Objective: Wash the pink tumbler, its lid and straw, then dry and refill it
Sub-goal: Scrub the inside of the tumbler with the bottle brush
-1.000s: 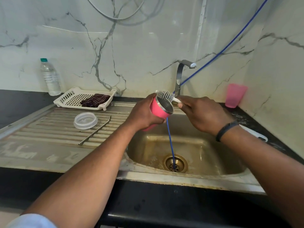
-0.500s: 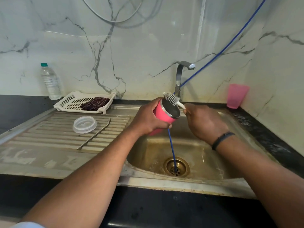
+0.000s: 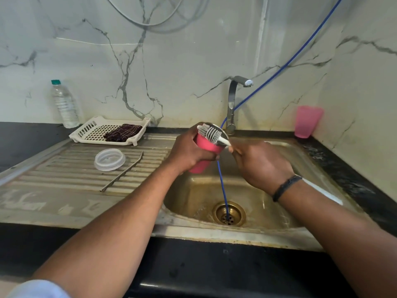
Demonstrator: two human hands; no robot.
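My left hand [image 3: 189, 150] grips the pink tumbler [image 3: 205, 153] over the steel sink [image 3: 197, 198], its steel-lined mouth tilted up toward the tap. My right hand [image 3: 261, 163] holds the white handle of a bottle brush [image 3: 211, 134], whose bristled head lies across the tumbler's rim. The clear round lid [image 3: 109, 159] lies on the ribbed drainboard at the left, with the metal straw [image 3: 123, 174] lying beside it.
A tap [image 3: 234, 100] stands behind the sink, and a blue hose [image 3: 222, 186] runs down past it into the drain. A white tray [image 3: 92, 131] with a dark cloth [image 3: 122, 132], a water bottle [image 3: 64, 104] and a pink cup [image 3: 307, 121] stand along the wall.
The brush head has slid leftward over the tumbler's rim. Both hands have shifted slightly; the lid and straw have stayed where they were.
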